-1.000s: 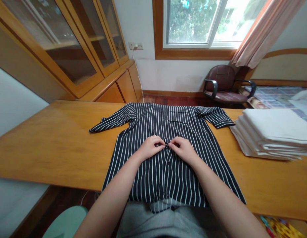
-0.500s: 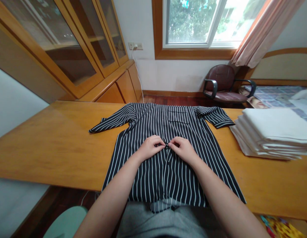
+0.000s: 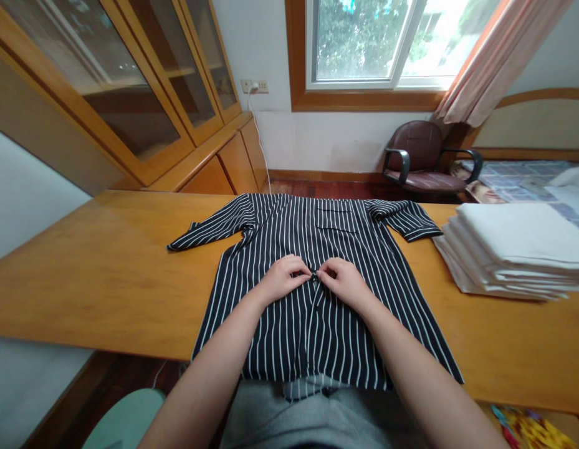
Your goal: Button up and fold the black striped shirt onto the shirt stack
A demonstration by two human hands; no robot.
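A black shirt point(image 3: 289, 337) with white stripes lies spread on the wooden table, its collar end away from me and its hem hanging over the near edge. Its short sleeves reach out to both sides, and a chest pocket point(image 3: 336, 219) shows at the upper right. At the middle of the front placket, my left hand point(image 3: 285, 278) pinches the cloth between thumb and fingers. My right hand point(image 3: 344, 280) pinches the same placket just beside it, the fingertips almost meeting. Any button between them is too small to make out.
A stack of folded white cloths point(image 3: 523, 237) sits on the table point(image 3: 106, 268) at the right. Beyond are a glass-door cabinet point(image 3: 144, 81) and an office chair point(image 3: 417, 156). A pale green stool point(image 3: 125, 421) stands below at the left.
Both hands stay in place, pinching the shirt's placket, with barely visible finger movement. The view has shifted very slightly.
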